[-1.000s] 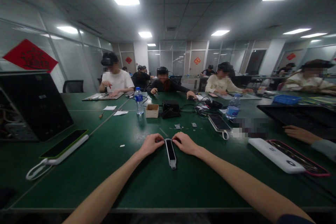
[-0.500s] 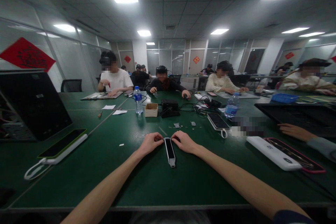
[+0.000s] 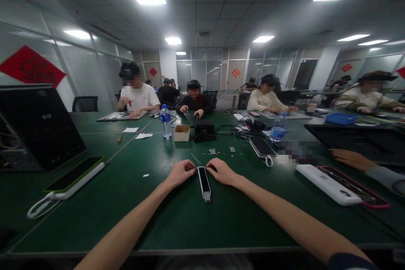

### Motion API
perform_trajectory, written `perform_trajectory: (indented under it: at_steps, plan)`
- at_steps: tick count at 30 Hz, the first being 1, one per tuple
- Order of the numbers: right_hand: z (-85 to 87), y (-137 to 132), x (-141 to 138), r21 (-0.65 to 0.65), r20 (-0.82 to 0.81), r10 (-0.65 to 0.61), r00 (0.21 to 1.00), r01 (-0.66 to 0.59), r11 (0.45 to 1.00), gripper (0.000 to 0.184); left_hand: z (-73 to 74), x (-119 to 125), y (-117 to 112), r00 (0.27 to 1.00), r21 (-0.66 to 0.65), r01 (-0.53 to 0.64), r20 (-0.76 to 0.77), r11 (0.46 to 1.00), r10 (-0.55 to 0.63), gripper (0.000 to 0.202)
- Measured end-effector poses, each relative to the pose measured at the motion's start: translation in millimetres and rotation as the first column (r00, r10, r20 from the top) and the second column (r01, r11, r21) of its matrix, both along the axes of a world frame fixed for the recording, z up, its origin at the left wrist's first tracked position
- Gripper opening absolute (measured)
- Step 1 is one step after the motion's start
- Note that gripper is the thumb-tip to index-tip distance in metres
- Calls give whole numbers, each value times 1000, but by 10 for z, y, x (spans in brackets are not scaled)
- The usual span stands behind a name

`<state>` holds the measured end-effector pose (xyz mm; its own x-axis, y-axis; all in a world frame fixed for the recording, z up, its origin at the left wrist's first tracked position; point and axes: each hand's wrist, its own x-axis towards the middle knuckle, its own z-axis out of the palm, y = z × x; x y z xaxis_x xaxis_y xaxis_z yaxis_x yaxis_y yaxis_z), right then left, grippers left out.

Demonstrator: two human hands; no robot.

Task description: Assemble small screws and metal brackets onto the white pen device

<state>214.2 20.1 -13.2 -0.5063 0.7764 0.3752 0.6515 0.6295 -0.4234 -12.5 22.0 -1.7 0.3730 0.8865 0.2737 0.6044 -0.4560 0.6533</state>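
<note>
A slim white device with a long black screen, shaped like a scanning pen (image 3: 204, 180), lies on the green table with its narrow grey tip toward me. At its far end my left hand (image 3: 181, 173) is closed in a pinch by the left corner. My right hand (image 3: 224, 172) pinches close to the opposite corner, fingertips bent down. Whatever the fingertips hold is too small to make out. Just beyond the hands lie a thin clear strip (image 3: 195, 158) and small metallic pieces (image 3: 212, 151).
Ahead stand a small cardboard box (image 3: 182, 133), a black box (image 3: 204, 130) and a water bottle (image 3: 166, 121). Phones and a white power bank (image 3: 328, 185) lie right, beside another person's hand (image 3: 352, 159). A phone (image 3: 76, 173) and a black computer case (image 3: 41, 124) are left.
My hands stay almost still at the device's far end. Across the table, a person's hand with a dark object has moved leftward to behind the black box.
</note>
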Motion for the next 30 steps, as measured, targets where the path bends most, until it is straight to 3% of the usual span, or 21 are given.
perform_trajectory:
  at_steps: [30]
  plan:
    - [4, -1, -6, 2, 10, -3, 1000, 3, 1000, 17, -43, -1, 22, 1000, 16, 5, -30, 1000, -5, 18]
